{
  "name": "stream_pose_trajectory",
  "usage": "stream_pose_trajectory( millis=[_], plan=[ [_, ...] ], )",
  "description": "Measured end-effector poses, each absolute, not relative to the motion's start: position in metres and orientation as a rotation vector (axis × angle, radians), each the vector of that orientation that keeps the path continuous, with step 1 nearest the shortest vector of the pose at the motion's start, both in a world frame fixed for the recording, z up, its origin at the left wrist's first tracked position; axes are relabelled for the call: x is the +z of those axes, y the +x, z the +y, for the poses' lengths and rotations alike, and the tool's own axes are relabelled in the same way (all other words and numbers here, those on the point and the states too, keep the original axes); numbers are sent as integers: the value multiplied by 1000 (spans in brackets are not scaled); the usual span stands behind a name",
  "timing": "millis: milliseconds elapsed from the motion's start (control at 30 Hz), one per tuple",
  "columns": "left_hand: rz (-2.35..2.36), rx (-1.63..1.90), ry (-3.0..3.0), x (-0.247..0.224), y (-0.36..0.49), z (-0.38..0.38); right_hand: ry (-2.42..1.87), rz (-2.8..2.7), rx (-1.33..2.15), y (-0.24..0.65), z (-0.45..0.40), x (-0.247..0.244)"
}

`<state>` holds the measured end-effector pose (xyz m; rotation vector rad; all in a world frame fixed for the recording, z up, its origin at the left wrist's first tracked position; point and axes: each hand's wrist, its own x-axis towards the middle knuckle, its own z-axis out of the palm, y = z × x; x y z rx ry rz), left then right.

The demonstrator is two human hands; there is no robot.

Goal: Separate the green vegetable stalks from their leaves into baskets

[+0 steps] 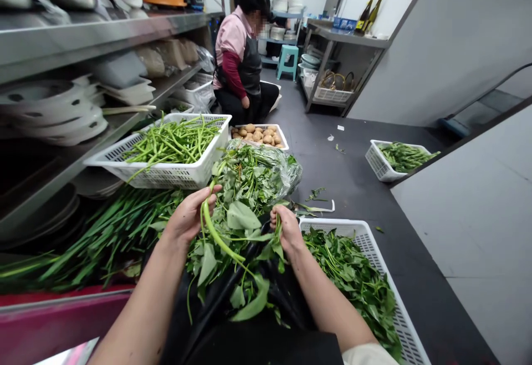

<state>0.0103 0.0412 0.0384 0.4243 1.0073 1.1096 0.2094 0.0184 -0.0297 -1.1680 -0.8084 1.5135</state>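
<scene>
Between the thumb and fingers of my left hand (192, 214) is a water spinach stem (216, 233), thick and pale green, curving down toward my lap with its leaves hanging. My right hand (286, 225) is closed around some leafy green sprigs (275, 246). Ahead of both hands a heap of leafy greens (249, 174) spills from a clear plastic bag (291, 171). By my right forearm stands a white basket (366, 229) full of loose leaves. A white basket (166, 175) with long green stems is beyond my left hand.
Long green stalks (103, 237) lie at the left under a metal shelf (83, 35). Farther ahead are a basket of potatoes (257, 135) and a seated person (236, 60). A basket of green pods (401, 157) stands by the right wall; scraps lie on the dark floor.
</scene>
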Motion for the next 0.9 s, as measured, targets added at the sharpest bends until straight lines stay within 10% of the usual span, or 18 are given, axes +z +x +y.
stream_pose_trajectory(
  millis=[267,567,900],
  plan=[
    [1040,1147,501,25,12,45,-1080,-1816,1310,175,-12,16],
    [1075,1136,589,10,15,33,-1275,-621,1508,207,25,-39],
    [1099,987,489,-1,25,32,-2047,-1415,701,358,-25,-49]
  ],
)
